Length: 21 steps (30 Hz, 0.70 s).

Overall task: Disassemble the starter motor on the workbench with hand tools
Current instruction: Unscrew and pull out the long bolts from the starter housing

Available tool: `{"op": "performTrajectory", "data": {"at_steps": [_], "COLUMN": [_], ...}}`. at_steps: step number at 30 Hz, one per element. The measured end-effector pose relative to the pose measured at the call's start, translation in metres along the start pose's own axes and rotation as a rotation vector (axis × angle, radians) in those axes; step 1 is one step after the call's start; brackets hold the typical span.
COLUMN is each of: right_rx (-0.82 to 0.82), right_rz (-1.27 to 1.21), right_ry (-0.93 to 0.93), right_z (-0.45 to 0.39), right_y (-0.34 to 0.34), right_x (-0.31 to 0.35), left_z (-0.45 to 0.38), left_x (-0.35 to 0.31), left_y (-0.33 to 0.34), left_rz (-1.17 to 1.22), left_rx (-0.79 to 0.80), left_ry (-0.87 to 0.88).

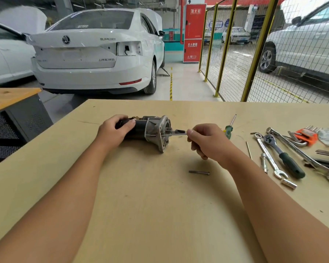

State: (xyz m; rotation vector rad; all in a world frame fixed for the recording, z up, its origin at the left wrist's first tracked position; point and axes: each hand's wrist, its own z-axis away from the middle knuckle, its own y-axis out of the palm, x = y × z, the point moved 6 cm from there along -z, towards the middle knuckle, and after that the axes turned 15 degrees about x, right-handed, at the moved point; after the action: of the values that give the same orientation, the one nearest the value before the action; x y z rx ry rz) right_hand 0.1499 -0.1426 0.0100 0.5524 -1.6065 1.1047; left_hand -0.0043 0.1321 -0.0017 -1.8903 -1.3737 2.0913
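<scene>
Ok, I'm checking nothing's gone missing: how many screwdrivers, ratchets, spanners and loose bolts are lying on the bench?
Screwdriver: 1
Ratchet: 1
Spanners: 2, the shorter spanner and the longer spanner
Loose bolt: 1
Total: 5
</scene>
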Motion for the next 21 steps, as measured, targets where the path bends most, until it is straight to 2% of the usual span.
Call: {"op": "performTrajectory", "data": {"at_steps": [7, 17, 21], "right_rx": [-0.085, -0.062, -0.056], "right_rz": [0.183, 0.196, 0.314], "right_ry": [-0.079, -0.081, -0.056], "right_z": [-0.001, 0.003, 0.002], "right_y": [-0.002, -0.012, -0.006], "right_x": [0.007, 0.007, 0.009], "left_z": [0.007, 0.009, 0.012], "left_x": [-0.012, -0.024, -0.032], "left_y": [0.004, 0.012, 0.017], "left_rz": [-0.034, -0.203, -0.296], "left_rx": [0.062, 0.113, 0.087], "left_ry": [0.067, 0.076, 0.085]}}
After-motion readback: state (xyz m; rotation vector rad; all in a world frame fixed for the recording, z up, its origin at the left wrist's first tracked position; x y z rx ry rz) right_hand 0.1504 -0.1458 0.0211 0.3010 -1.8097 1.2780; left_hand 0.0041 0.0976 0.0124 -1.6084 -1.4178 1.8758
